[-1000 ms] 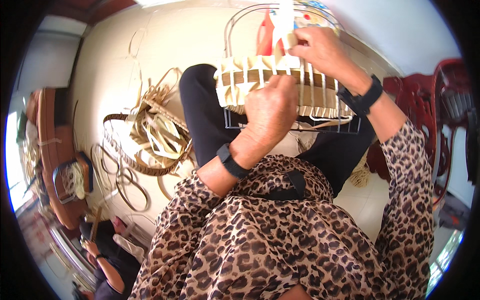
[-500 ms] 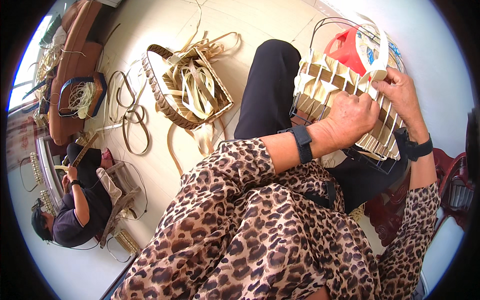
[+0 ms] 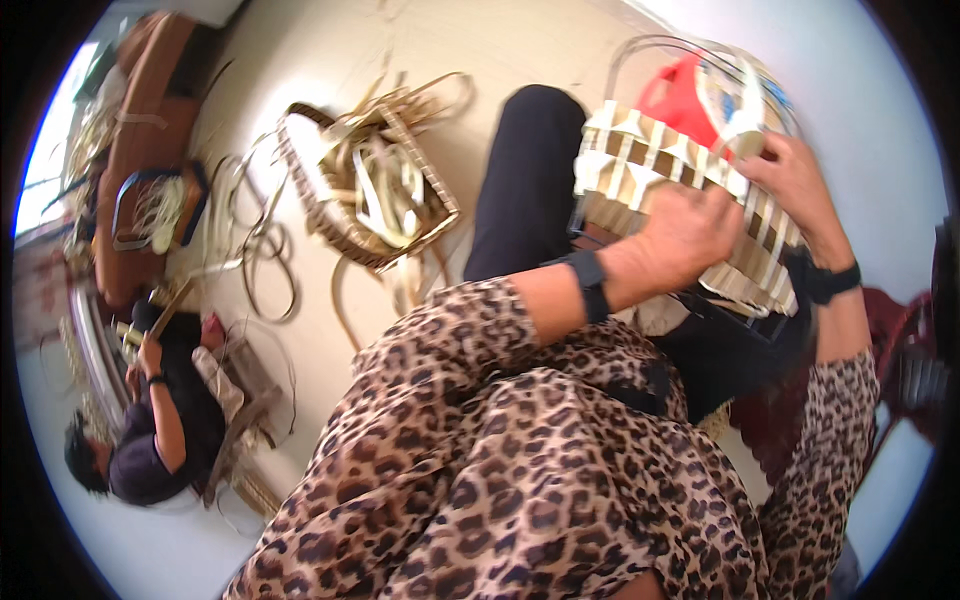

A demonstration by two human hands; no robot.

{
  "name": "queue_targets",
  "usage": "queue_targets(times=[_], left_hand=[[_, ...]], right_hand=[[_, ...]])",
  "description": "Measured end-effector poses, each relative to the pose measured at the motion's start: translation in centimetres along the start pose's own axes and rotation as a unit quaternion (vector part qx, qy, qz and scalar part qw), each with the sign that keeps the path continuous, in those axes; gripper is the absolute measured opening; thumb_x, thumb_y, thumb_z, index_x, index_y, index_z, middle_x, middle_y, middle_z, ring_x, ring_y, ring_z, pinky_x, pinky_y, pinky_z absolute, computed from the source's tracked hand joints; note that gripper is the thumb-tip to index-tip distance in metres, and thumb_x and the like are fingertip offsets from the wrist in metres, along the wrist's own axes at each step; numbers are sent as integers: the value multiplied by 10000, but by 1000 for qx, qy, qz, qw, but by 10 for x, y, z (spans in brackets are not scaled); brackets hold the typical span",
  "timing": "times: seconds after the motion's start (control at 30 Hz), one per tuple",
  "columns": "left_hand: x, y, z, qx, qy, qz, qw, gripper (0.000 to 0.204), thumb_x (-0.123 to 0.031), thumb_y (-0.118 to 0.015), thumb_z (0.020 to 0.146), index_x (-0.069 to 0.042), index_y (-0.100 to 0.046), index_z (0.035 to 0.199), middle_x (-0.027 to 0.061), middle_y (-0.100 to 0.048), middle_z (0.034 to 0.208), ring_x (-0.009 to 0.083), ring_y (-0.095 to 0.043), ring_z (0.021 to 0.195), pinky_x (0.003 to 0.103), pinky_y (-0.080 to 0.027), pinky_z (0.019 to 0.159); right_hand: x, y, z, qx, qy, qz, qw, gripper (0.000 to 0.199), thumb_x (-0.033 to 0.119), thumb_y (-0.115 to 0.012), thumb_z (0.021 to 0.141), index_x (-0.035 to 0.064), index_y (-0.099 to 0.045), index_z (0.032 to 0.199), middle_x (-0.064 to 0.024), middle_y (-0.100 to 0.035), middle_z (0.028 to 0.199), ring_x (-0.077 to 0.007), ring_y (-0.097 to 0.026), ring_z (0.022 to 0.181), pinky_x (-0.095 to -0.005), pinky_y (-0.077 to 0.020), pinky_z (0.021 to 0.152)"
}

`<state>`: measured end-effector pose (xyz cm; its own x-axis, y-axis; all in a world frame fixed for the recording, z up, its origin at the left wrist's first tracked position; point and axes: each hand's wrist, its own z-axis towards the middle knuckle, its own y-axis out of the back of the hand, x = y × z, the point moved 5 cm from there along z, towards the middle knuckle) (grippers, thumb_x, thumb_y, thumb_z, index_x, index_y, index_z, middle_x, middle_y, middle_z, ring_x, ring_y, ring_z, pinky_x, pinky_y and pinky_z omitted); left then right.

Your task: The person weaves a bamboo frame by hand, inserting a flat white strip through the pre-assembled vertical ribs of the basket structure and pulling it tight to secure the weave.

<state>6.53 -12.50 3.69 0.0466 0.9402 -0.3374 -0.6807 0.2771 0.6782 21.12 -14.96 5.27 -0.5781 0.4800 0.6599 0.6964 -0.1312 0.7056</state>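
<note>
A half-woven basket (image 3: 640, 165) of pale and brown flat strips on a wire frame rests on my lap at the upper right. My left hand (image 3: 690, 232) presses on its woven side, fingers curled over the strips. My right hand (image 3: 795, 180) grips the far rim and a pale strip (image 3: 735, 105) that loops up from the weave. A black band sits on each wrist. A red object (image 3: 675, 95) shows behind the basket, inside the wire frame.
On the pale floor to the left lies a rectangular woven tray (image 3: 370, 190) full of loose strips, with coils of strip (image 3: 255, 235) beside it. Another person (image 3: 150, 420) in dark clothes sits at the lower left. A dark red chair (image 3: 910, 360) stands at the right.
The view has swung and tilted, so the basket now sits at the upper right. My left hand has slid across the woven side; my right hand stays on the rim and strip.
</note>
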Motion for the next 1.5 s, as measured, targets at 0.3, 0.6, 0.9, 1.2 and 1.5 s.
queue_targets(times=[0.3,0.6,0.9,1.2,1.5], left_hand=[[12,4,2,67,75,27,995,119,-83,-558,652,-82,-450,702,73,-445,681,214,-516,536,332,-414,444],[14,3,0,48,14,37,998,128,-93,-565,647,-93,-437,657,65,-420,665,195,-491,512,323,-388,436],[15,5,-4,27,-7,24,999,159,-89,-579,634,-93,-421,622,63,-407,658,195,-466,524,320,-369,454],[14,11,10,83,-12,33,996,115,-95,-577,639,-71,-467,658,88,-454,694,228,-504,542,341,-398,461],[20,-8,8,267,71,32,961,184,-146,-660,682,-65,-603,838,107,-562,744,298,-589,650,400,-465,559]], right_hand=[[13,-3,-7,-120,64,-13,991,202,204,-660,730,10,-604,735,-72,-582,608,-125,-526,534,-270,-404,517],[21,-8,-16,-212,219,-142,942,248,244,-660,714,16,-579,659,-108,-551,571,-283,-550,569,-364,-424,549],[-10,-16,4,-32,-22,0,999,189,139,-662,718,10,-632,853,-34,-628,703,-76,-522,634,-260,-421,598],[25,-14,-19,-250,274,-113,922,253,119,-690,646,-8,-471,633,-133,-487,604,-309,-491,611,-377,-389,555],[-11,-21,-10,-99,28,-13,995,191,194,-653,652,17,-583,681,-147,-542,589,-263,-537,528,-346,-410,530]])
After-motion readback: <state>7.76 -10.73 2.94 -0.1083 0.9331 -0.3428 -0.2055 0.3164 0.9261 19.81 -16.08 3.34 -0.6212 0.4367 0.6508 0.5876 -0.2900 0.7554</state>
